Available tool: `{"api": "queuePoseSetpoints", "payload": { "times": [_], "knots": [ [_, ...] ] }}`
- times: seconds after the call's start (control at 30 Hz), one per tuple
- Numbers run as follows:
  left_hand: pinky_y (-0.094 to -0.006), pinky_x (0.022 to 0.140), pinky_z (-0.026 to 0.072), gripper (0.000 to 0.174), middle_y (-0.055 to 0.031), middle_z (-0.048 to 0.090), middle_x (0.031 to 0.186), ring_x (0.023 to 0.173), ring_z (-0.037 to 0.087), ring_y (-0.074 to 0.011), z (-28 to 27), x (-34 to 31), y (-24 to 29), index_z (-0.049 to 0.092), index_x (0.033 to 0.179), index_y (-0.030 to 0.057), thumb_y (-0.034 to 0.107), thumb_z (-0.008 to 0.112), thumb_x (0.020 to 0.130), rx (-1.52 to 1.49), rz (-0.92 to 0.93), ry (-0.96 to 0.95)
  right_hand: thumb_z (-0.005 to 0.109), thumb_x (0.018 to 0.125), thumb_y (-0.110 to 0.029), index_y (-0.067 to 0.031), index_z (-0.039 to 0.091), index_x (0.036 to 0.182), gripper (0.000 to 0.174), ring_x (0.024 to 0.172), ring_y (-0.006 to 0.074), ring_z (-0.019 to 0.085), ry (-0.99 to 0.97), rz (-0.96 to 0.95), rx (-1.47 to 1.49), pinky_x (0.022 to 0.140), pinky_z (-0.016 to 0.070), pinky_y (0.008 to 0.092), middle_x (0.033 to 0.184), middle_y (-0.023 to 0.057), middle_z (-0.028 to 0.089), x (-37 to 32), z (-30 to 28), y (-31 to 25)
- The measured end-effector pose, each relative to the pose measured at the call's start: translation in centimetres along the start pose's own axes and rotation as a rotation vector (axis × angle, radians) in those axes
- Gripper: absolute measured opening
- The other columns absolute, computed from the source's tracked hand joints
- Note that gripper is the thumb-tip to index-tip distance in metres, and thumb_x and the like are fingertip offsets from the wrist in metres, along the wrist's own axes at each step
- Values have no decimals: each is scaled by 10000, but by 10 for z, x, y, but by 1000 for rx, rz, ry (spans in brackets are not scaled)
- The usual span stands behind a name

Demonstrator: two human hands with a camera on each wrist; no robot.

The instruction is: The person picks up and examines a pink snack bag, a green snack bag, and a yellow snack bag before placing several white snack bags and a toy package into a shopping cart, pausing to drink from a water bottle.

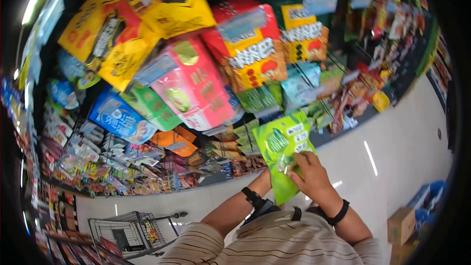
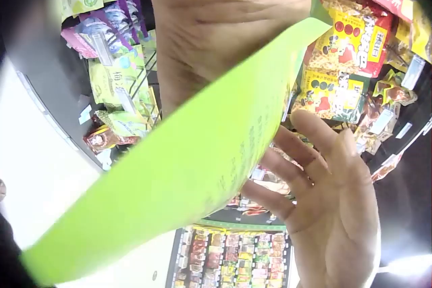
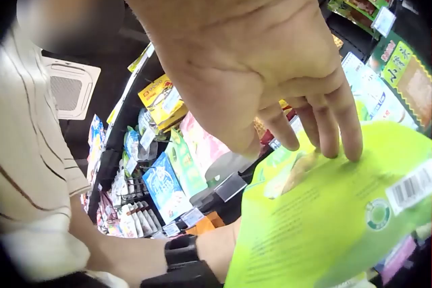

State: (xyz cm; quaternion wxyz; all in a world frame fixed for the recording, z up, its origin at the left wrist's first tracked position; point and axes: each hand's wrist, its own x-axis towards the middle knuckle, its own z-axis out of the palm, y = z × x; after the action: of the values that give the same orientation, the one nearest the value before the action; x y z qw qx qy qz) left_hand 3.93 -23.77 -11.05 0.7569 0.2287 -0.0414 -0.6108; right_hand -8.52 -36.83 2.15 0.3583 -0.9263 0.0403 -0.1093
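A light-green snack bag (image 1: 277, 142) is held up in front of the person's body, its printed face with a dark-green logo turned to the head view. The left hand (image 2: 229, 38) grips it; in the head view the bag hides most of that hand. Close against the bag's right side is the right hand (image 1: 314, 179), fingers extended. In the right wrist view the right hand's (image 3: 270, 79) fingertips touch the bag (image 3: 324, 220) near its upper edge, on a side with small print and a barcode. Both wrists wear black straps.
A long shelf of hanging snack bags fills the front, with yellow bags (image 1: 117, 39), a pink bag (image 1: 194, 86) and a red bag (image 1: 250, 44) nearest. Behind, on the pale floor, stand a wire shopping cart (image 1: 127, 233) at left and a cardboard box (image 1: 401, 225) at right.
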Motion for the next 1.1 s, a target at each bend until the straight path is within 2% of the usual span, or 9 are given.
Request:
{"api": "queuePoseSetpoints", "payload": {
  "times": [0.13, 0.23, 0.43, 0.53, 0.63, 0.67, 0.77, 0.9, 1.1],
  "knots": [
    [-363, 903, 557, 477, -93, 663, 1211, 1064, 659, -200, -24, -3, 5, 570, 1326, 53, 421, 529, 1025, -31, 30, 117, 714, 883, -369, 32, 488, 1382, 679, 1206, 437, 543, -64, 37, 64, 994, 482, 463, 1334, 270, 522, 12, 14, 6],
    [-370, 899, 559, 490, -83, 660, 1224, 1070, 661, -198, -16, -14, 9, 570, 1329, 51, 436, 510, 1031, 172, 90, 282, 724, 864, -442, 84, 401, 1435, 840, 1191, 433, 558, -174, 99, 179, 1014, 464, 457, 1310, 296, 533, 22, 16, 6],
    [-351, 908, 548, 750, -79, 558, 1346, 1159, 610, -178, -10, -35, 12, 357, 1518, 155, 677, 439, 985, 639, 258, 342, 762, 821, -486, 80, 373, 1450, 932, 1239, 413, 556, -278, 79, 400, 1005, 459, 443, 1320, 307, 533, 36, 33, 14],
    [-375, 831, 582, 887, -142, 523, 1361, 1206, 584, -241, -2, -38, 14, 305, 1522, 80, 736, 447, 943, 739, 293, 459, 707, 886, -437, 70, 378, 1447, 825, 1231, 414, 575, -309, -25, 444, 1006, 461, 435, 1312, 311, 551, 46, 34, 10],
    [-433, 936, 547, 817, -181, 431, 1444, 1308, 493, -296, 17, -47, 22, 282, 1527, 59, 653, 445, 990, 825, 148, 643, 621, 956, -351, 57, 381, 1447, 682, 1183, 424, 608, -356, 134, 515, 1001, 464, 433, 1261, 311, 591, 48, 54, 30],
    [-444, 836, 591, 885, -209, 448, 1416, 1260, 534, -324, 9, -47, 16, 285, 1507, 45, 705, 472, 949, 850, 215, 664, 538, 1000, -290, 53, 403, 1435, 569, 1151, 425, 628, -335, 93, 490, 995, 469, 422, 1205, 310, 624, 49, 57, 34],
    [-434, 844, 586, 901, -202, 495, 1364, 1217, 560, -312, 13, -53, 15, 279, 1509, 35, 702, 493, 942, 865, 207, 715, 504, 1014, -306, 41, 449, 1408, 527, 1157, 430, 623, -302, 144, 428, 974, 473, 408, 1182, 308, 635, 48, 59, 34],
    [-380, 742, 556, 895, -182, 569, 1250, 1072, 600, -246, 1, -55, 12, 325, 1494, 9, 677, 537, 936, 1017, 280, 788, 485, 1026, -329, 30, 542, 1326, 471, 1059, 321, 641, -373, 202, 506, 936, 469, 370, 1138, 219, 666, 51, 61, 48],
    [-328, 871, 510, 557, -125, 623, 1163, 1035, 607, -187, -67, -65, 15, 492, 1330, -41, 366, 653, 985, 1019, 542, 863, 507, 1024, -326, 20, 615, 1241, 423, 997, 171, 567, -348, 296, 757, 914, 441, 307, 1099, 71, 660, 52, 58, 69]
  ]
}}
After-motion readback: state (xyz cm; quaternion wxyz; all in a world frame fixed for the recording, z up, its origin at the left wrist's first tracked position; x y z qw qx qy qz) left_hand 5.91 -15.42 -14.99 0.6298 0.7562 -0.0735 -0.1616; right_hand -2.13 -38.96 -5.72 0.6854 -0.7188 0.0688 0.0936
